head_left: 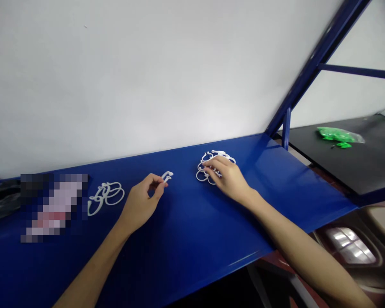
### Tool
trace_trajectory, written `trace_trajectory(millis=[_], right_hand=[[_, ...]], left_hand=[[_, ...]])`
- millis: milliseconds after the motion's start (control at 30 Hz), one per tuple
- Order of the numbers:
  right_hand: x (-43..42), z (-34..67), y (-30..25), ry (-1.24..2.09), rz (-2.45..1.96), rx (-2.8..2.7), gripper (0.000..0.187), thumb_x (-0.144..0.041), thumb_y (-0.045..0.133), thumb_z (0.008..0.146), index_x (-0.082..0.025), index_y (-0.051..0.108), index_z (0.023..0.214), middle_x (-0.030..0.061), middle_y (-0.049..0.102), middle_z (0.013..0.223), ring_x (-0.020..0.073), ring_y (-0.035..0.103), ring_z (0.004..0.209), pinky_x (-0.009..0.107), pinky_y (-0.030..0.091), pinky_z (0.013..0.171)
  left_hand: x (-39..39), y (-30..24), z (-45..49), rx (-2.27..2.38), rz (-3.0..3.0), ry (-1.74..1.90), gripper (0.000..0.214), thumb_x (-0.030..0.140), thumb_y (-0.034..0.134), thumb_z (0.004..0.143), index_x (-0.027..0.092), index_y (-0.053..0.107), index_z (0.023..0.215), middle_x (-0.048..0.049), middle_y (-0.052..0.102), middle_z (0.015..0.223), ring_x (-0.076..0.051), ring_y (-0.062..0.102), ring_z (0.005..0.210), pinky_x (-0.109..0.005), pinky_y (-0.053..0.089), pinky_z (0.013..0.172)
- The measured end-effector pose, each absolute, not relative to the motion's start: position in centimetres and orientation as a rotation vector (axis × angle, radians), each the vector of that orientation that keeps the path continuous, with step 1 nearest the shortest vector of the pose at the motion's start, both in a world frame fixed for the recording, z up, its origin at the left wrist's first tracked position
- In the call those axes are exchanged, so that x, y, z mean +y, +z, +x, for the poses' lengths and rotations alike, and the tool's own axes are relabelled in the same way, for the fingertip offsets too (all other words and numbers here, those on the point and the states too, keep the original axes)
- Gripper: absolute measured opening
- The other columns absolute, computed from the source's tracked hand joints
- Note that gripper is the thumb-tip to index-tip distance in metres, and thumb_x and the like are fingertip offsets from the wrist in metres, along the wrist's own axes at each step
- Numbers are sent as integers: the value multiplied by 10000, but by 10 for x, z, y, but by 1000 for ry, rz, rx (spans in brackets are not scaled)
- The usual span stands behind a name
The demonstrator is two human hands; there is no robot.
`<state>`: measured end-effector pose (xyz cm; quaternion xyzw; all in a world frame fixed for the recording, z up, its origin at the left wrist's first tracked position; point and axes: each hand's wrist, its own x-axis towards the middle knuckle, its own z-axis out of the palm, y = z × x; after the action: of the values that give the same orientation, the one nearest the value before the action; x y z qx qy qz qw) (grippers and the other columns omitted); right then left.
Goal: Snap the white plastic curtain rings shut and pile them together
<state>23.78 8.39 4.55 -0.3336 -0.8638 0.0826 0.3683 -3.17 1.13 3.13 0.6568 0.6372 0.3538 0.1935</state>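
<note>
My left hand (144,201) is closed, pinching a white plastic curtain ring (167,174) between thumb and fingertips, above the blue table. The ring's two knobbed ends point away to the right; the rest of it is hidden in the fingers. My right hand (227,175) reaches over a pile of similar white curtain rings (201,174), thumb and forefinger slightly apart at its left side. Part of that pile lies hidden beneath the hand. To the left of my left hand, a smaller group of white rings (114,196) rests on the table.
The blue table (186,239) stands against a white wall. At its left end lie a blurred-out pinkish item (57,201) and a dark plastic bag (3,201). A blue metal frame (303,81) rises at the right. Beyond it, a green bag (335,134) lies on a black table (346,167).
</note>
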Motion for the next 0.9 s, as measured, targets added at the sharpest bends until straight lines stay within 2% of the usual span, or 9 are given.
trace_trajectory(millis=[133, 267, 400, 533, 633, 767, 900], right_hand=[[57, 213, 35, 605, -739, -2289, 291, -304, 623, 968, -159, 586, 1217, 93, 701, 1094, 179, 684, 901, 330, 563, 816], [45, 199, 25, 788, -742, -2232, 143, -258, 560, 996, -172, 581, 1108, 47, 716, 942, 150, 687, 797, 277, 549, 721], [47, 199, 22, 653, -700, -2245, 141, -245, 471, 1037, -182, 592, 1002, 53, 698, 920, 149, 670, 795, 272, 531, 722], [45, 203, 20, 505, -628, -2340, 221, -233, 410, 1057, -173, 596, 954, 54, 659, 861, 141, 618, 741, 261, 510, 684], [43, 206, 17, 400, -591, -2426, 241, -185, 377, 1052, -166, 610, 997, 57, 646, 840, 144, 587, 724, 264, 491, 659], [47, 208, 16, 278, -536, -2522, 272, -157, 356, 1043, -143, 623, 1096, 66, 642, 822, 162, 574, 711, 273, 467, 608], [58, 207, 23, 278, -599, -2486, 231, -191, 423, 1038, -144, 633, 1121, 101, 665, 961, 180, 619, 833, 294, 522, 706]], left_hand=[[4, 37, -15, 1455, 1518, 984, 252, 439, 489, 959, 216, 553, 863, 9, 669, 760, -143, 638, 687, -283, 508, 677], [1, 27, -1, 1277, 1449, 1028, 235, 447, 484, 968, 220, 545, 983, 12, 673, 750, -139, 631, 642, -303, 531, 671], [-3, 22, 5, 1433, 1603, 1010, 251, 454, 498, 964, 229, 605, 996, -8, 713, 874, -150, 651, 746, -295, 528, 687], [-10, 25, 8, 1586, 1879, 1035, 239, 417, 506, 962, 235, 653, 910, 0, 714, 838, -156, 648, 734, -294, 520, 701], [-13, 25, 9, 1573, 2002, 1055, 236, 367, 501, 965, 233, 658, 851, -3, 699, 804, -153, 637, 708, -288, 524, 706], [-11, 23, 8, 1546, 2108, 1022, 223, 327, 491, 973, 235, 662, 863, -7, 692, 827, -158, 641, 746, -292, 534, 745], [-5, 28, 0, 1586, 2198, 973, 226, 376, 489, 982, 247, 674, 981, -18, 721, 936, -183, 660, 870, -328, 537, 835]])
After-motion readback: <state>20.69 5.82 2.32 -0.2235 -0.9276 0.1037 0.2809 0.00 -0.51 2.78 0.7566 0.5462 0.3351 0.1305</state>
